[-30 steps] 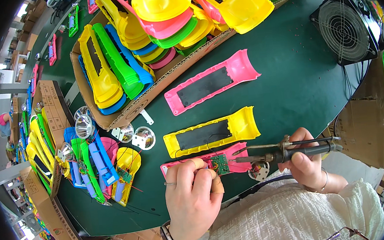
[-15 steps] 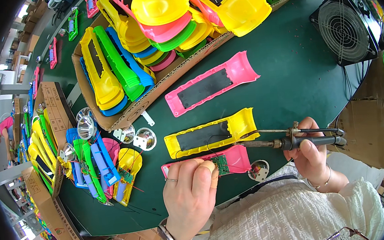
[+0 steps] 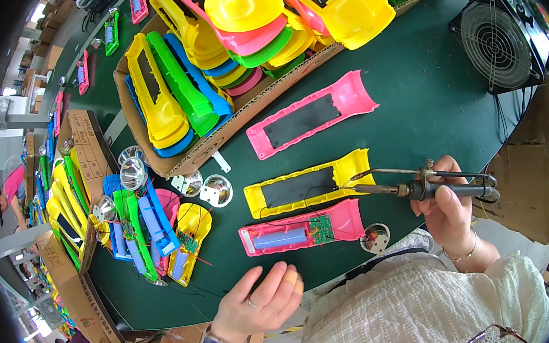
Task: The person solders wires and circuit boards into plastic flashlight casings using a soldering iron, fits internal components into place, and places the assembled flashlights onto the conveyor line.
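Note:
My right hand (image 3: pixel 450 218) grips a soldering iron (image 3: pixel 413 190) with a thin metal feed tube along it, the tip pointing left over the end of a yellow flashlight half-shell (image 3: pixel 351 170). Just below lies a pink half-shell (image 3: pixel 349 220) holding a blue-purple battery cell (image 3: pixel 280 238) and a small green circuit board (image 3: pixel 323 230) with thin wires. My left hand (image 3: pixel 260 303) is below this pink shell, empty, its fingers loosely bent and apart from the shell. A silver reflector cup (image 3: pixel 376 238) sits at the shell's right end. Another pink half-shell (image 3: pixel 354 96), with a black panel, lies farther back.
Behind, a cardboard box (image 3: pixel 189 162) holds stacked yellow, green, blue and pink shells. Wired shells (image 3: pixel 133 229) and loose reflectors (image 3: pixel 216 191) crowd the left side. A black fan (image 3: pixel 495 41) stands at the back right of the green table (image 3: pixel 425 106). A person (image 3: pixel 11 188) appears far left.
My left hand has drawn back from the pink shell toward me and its fingers have loosened, uncovering the battery cell. The soldering iron stays near the yellow shell in my right hand.

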Demonstrator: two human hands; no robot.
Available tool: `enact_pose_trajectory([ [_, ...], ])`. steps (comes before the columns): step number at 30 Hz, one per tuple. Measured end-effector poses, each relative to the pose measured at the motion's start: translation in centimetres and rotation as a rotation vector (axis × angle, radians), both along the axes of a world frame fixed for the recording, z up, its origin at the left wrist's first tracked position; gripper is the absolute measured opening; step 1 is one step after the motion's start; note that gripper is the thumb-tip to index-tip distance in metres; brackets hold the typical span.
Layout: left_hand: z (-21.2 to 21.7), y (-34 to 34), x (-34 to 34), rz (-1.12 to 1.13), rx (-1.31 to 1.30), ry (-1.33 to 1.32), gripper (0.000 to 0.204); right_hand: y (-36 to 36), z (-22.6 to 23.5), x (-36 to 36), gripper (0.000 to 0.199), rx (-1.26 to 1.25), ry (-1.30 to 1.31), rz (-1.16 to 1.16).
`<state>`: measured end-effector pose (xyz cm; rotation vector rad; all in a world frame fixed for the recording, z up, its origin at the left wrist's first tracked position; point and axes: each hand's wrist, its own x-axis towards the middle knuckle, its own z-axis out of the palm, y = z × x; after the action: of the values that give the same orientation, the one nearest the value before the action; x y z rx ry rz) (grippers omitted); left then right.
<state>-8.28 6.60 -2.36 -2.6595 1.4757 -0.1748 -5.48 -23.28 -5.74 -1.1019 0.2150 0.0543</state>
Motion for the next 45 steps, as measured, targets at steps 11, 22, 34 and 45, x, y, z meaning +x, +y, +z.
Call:
enact_pose_trajectory([
  [11, -1.3, -4.1, 2.6, 0.24, -0.599, 0.108, 0.024, -1.3, 0.9, -0.1, 0.035, -0.04, 0.074, 0.264],
  [22, -1.1, -4.2, 2.8, 0.223, -0.493, 0.003, 0.022, -1.0, 1.7, 1.6, 0.022, -0.21, 0.109, 0.478],
  [34, -1.2, -3.9, 2.6, 0.209, -0.418, -0.048, 0.014, -0.4, 2.2, 1.6, 0.021, -0.255, 0.171, 0.466],
  [45, -1.4, -4.0, 2.5, 0.214, -0.409, -0.046, 0.015, -2.2, -0.6, 2.2, 0.03, 0.063, -0.038, 0.018],
])
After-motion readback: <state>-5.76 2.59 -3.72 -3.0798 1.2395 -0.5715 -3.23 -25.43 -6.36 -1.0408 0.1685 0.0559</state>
